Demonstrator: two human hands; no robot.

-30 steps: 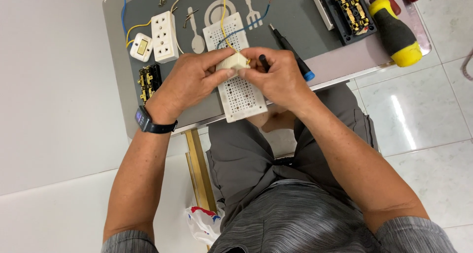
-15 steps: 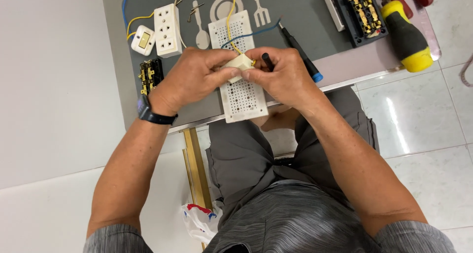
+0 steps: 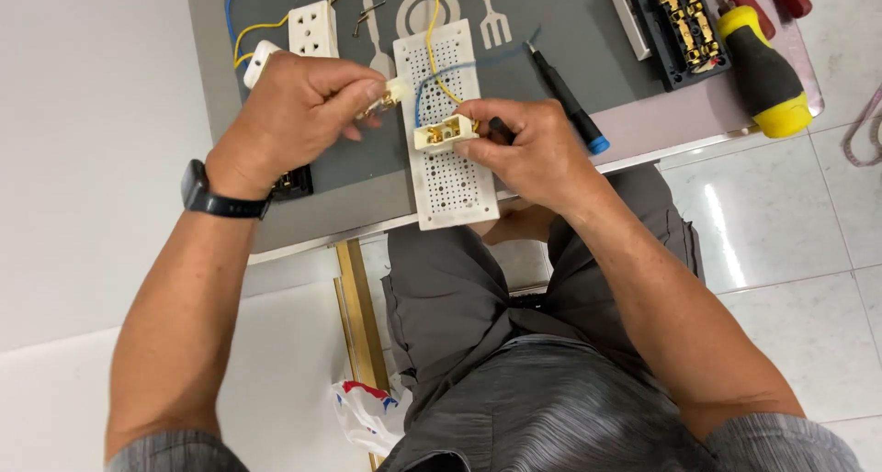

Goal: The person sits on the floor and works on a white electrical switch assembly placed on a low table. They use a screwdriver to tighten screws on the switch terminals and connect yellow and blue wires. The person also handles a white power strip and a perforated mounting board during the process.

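Left hand (image 3: 294, 114): fingers pinched shut on a small cream cover piece (image 3: 397, 91), held above the far left part of the perforated board.
Right hand (image 3: 537, 146): fingers closed around a cream socket body (image 3: 446, 132) with brass contacts showing; it sits over the middle of the board.
Change: half a second ago both hands were pressed together on one cream part; now the hands have drawn apart and the part is in two pieces, one in each hand.
Wires: a yellow wire (image 3: 439, 63) and a blue wire (image 3: 459, 73) run from the far side to the socket body.
Perforated board (image 3: 450, 183): white, lying lengthwise on the grey worktop (image 3: 570, 31), near end at the worktop edge.
Screwdriver, thin (image 3: 565, 105): black shaft, blue tip cap, just right of the right hand.
Screwdriver, large (image 3: 763, 68): black and yellow handle, far right.
White outlet (image 3: 310, 29): far left, beyond the left hand.
Wrist: black watch (image 3: 207, 196) on the left arm.
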